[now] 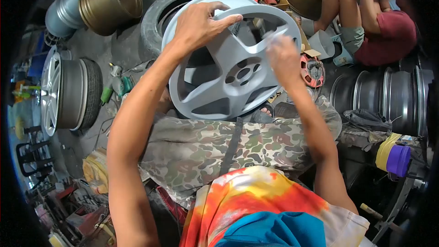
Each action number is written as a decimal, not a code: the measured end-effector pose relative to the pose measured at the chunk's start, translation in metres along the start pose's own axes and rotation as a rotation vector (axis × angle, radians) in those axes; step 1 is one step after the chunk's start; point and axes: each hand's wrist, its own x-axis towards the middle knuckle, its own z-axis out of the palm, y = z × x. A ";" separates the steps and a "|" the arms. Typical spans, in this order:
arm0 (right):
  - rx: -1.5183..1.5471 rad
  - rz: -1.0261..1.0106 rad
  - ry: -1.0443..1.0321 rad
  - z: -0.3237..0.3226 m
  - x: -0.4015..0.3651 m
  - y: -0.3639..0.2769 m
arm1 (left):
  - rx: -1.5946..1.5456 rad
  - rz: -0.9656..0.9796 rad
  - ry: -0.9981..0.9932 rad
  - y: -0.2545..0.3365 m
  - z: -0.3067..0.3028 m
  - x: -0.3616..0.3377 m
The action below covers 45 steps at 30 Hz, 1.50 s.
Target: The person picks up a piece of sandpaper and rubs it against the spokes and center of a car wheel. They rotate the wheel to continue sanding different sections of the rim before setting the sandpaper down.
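Observation:
A grey five-spoke alloy wheel rim [235, 71] stands tilted in front of my lap, its spoked face toward me. My left hand [199, 24] is closed over its upper left edge, with the thumb along the outer lip and the fingers behind it. My right hand [284, 59] is against a spoke on the upper right side, blurred by motion. Its fingers look curled round something pale, too smeared to make out. Another pale round edge [176, 20] shows behind the rim.
A tire [153, 23] lies behind the rim. Gold and silver barrels [103, 7] stand upper left; a tired wheel [73, 93] is at left. A green power tool [121, 84] lies on the floor. Another person [384, 32] sits upper right, above several rims [370, 96].

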 end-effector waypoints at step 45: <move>-0.180 -0.197 -0.128 0.013 0.043 0.031 | 0.075 0.130 0.119 -0.010 0.011 0.000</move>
